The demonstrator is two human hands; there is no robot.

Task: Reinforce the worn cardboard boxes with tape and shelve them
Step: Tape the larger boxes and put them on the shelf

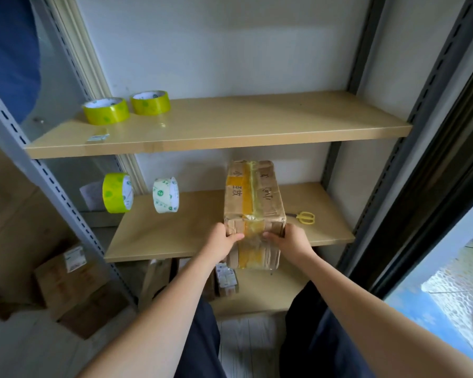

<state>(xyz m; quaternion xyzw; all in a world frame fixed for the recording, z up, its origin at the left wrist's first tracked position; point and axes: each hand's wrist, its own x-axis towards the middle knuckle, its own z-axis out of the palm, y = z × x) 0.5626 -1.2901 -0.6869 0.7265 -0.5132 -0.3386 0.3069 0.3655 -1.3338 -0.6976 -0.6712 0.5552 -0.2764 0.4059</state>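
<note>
A: Item: cardboard box (253, 192), taped, lying on the middle shelf (175, 236), near end overhanging the edge.
B: Grip?
A: Left hand (224, 237) and right hand (290, 237) clasp its near corners, thumbs on the tape.
B: Hazards?
A: It likely tips off if released early; pushed askew, it could strike the scissors (305, 216).

The upper shelf (257, 124) carries two yellow-green tape rolls (106, 111) lying flat near its left end, beside a small label (98, 137). The lower shelf (159, 236) bears two upright tape rolls (166, 195), a taped cardboard box (253, 195) overhanging its front edge, and yellow scissors (305, 217) just right of the box
</note>
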